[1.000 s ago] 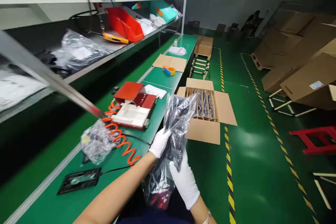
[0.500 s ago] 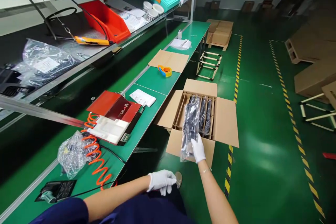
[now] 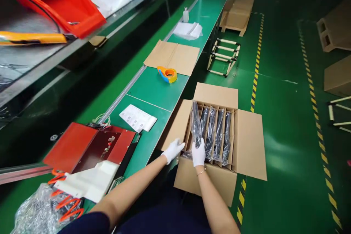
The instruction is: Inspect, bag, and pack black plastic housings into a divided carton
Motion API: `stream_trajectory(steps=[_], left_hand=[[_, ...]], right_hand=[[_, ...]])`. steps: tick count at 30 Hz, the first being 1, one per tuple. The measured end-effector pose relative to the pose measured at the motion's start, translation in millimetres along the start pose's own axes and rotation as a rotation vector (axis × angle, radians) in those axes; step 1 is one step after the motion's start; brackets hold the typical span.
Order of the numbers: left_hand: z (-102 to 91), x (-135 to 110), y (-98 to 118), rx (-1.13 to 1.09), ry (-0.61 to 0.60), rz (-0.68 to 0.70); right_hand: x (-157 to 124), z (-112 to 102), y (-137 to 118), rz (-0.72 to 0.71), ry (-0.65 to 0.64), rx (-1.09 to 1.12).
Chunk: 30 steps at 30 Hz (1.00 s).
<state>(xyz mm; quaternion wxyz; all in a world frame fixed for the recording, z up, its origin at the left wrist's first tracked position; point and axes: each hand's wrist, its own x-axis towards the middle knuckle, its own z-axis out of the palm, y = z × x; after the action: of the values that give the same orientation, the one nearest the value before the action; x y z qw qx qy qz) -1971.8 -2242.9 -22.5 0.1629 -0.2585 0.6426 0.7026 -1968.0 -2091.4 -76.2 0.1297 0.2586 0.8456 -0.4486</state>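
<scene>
An open cardboard box [image 3: 249,142] stands on the green floor beside the workbench, split by cardboard dividers into narrow slots. Several slots hold dark items in clear plastic bags [image 3: 219,133]. My right hand [image 3: 198,152], in a white glove, grips the near end of one bagged item [image 3: 195,124] that stands in the leftmost slot. My left hand [image 3: 172,150], also gloved, rests with fingers spread on the box's near left flap, next to that bag.
The green workbench [image 3: 153,91] runs along the left with a red and white machine [image 3: 93,157], an orange coiled hose [image 3: 65,204], paper sheet [image 3: 138,117], tape dispenser [image 3: 167,74] and flat cardboard [image 3: 172,56]. A shelf above holds a red bin [image 3: 55,2]. Cardboard stacks and wooden frames [image 3: 223,56] stand on the floor.
The bagged item, held up in both hands a second ago, was carried by my right hand into the box's leftmost slot. My left hand came from my lap to the box flap.
</scene>
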Motion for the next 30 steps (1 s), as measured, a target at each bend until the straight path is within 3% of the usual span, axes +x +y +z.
stream_trajectory(steps=[4, 8, 12, 15, 18, 23, 30], left_hand=[[57.2, 96.7, 25.4, 0.067, 0.051, -0.035], [78.2, 143.1, 25.0, 0.112, 0.148, -0.096], [72.1, 144.5, 11.5, 0.053, 0.18, -0.105], [64.0, 131.8, 7.2, 0.012, 0.174, -0.068], [59.9, 120.8, 9.3, 0.007, 0.173, -0.036], [64.4, 116.5, 13.3, 0.02, 0.181, -0.017], [76.9, 128.6, 15.6, 0.067, 0.254, -0.042]], right_hand=[[-5.9, 21.6, 14.1, -0.075, -0.063, 0.019], [-11.4, 32.1, 25.9, -0.152, -0.164, 0.037], [-3.8, 8.2, 38.5, -0.322, -0.297, 0.008], [24.6, -21.9, 50.3, -0.277, -0.2, 0.105], [64.2, -37.0, 61.5, -0.213, -0.148, 0.211], [107.3, -27.1, 55.9, -0.234, -0.2, 0.119], [137.2, 1.4, 7.6, -0.211, -0.251, -0.053]])
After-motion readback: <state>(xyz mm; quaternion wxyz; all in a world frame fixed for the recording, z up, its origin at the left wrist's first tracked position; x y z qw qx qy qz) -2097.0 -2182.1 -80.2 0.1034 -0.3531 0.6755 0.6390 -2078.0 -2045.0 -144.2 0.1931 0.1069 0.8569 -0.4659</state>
